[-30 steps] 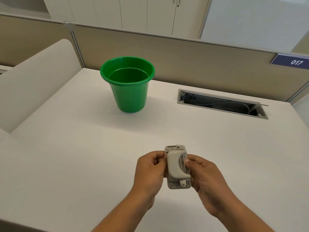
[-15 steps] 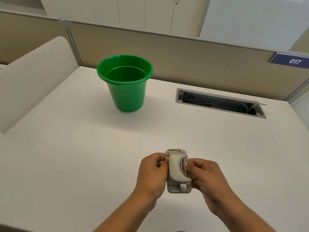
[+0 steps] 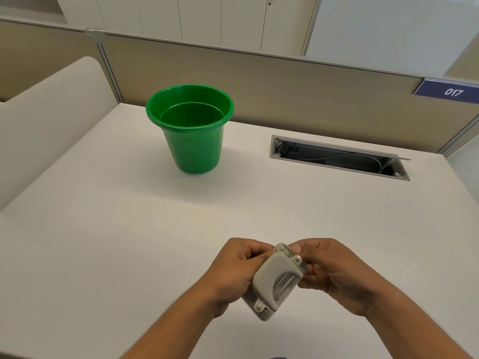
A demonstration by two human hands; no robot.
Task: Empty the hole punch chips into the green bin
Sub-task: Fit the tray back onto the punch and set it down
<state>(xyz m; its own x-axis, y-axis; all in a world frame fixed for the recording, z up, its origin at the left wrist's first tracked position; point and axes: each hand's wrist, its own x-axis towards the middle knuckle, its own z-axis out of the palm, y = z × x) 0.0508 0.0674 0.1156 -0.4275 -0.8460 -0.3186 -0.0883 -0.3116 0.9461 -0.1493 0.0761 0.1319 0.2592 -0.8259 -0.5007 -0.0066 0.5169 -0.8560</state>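
A grey hole punch (image 3: 276, 279) is held between both hands above the near part of the white desk, tilted so its far end leans right. My left hand (image 3: 234, 270) grips its left side and my right hand (image 3: 334, 270) grips its right side near the top. The green bin (image 3: 190, 130) stands upright at the back of the desk, well beyond the hands and to their left. Its inside looks empty. The underside of the punch is hidden.
An open cable slot (image 3: 339, 158) is set into the desk at the back right. A beige partition (image 3: 285, 81) runs behind the desk, with a blue "017" sign (image 3: 452, 92). A rounded cream panel (image 3: 39, 120) borders the left side.
Both hands have turned the hole punch clockwise, from upright to tilted, and lifted it slightly. The bin has not moved.
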